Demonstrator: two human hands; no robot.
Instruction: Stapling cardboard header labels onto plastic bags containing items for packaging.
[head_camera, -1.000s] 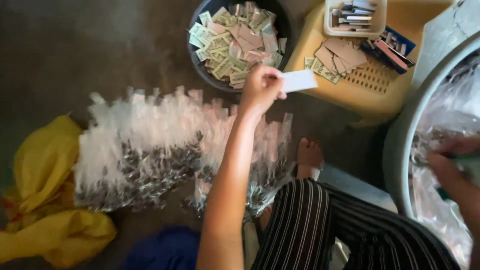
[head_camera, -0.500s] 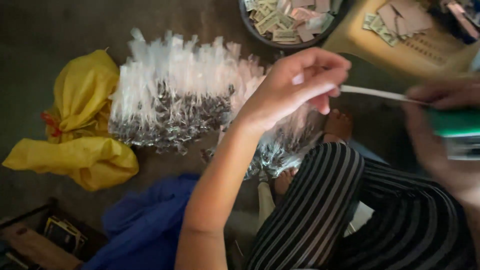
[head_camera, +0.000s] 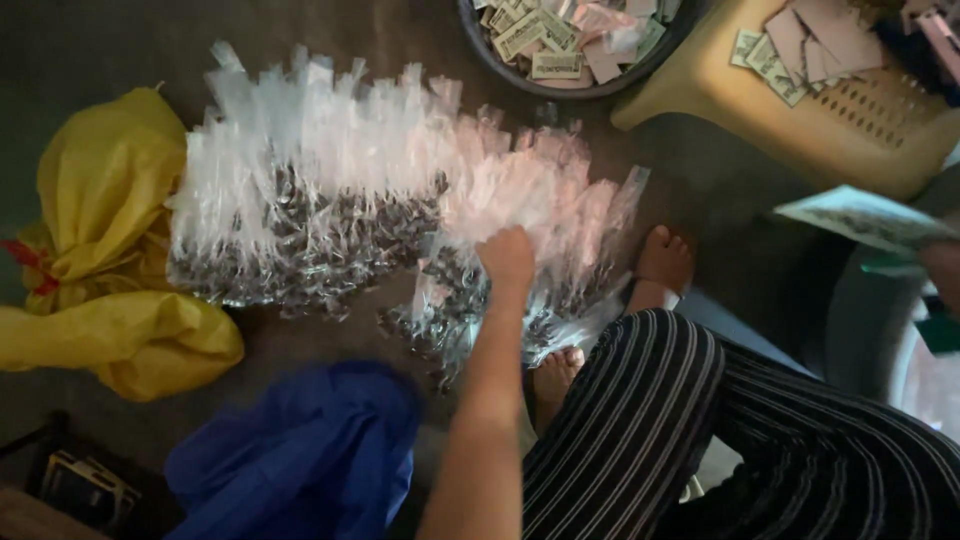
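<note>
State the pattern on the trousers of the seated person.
Dark trousers with thin white stripes, clearest in the head view.

Bare arms and feet, black white-striped trousers (head_camera: 700, 430).

Clear plastic packets (head_camera: 330, 190): one large spread on the floor, too many and too overlapped to count singly (each shows dark contents at its lower end).
Yellow plastic bags (head_camera: 100, 250): one crumpled heap; whether it is one bag or two cannot be told.
Blue plastic bags (head_camera: 300, 460): one.
Dark round basins (head_camera: 590, 88): one, filled with paper slips (head_camera: 545, 35) beyond counting.
Tan plastic stools (head_camera: 800, 130): one, with a small stack of slips on top.
Bare feet (head_camera: 662, 262): two.
Hands: two, the left hand (head_camera: 507, 255) on the packets, the right hand (head_camera: 940, 268) only partly in view at the edge.
Printed paper sheets (head_camera: 865, 218): one, by the right hand.
</note>
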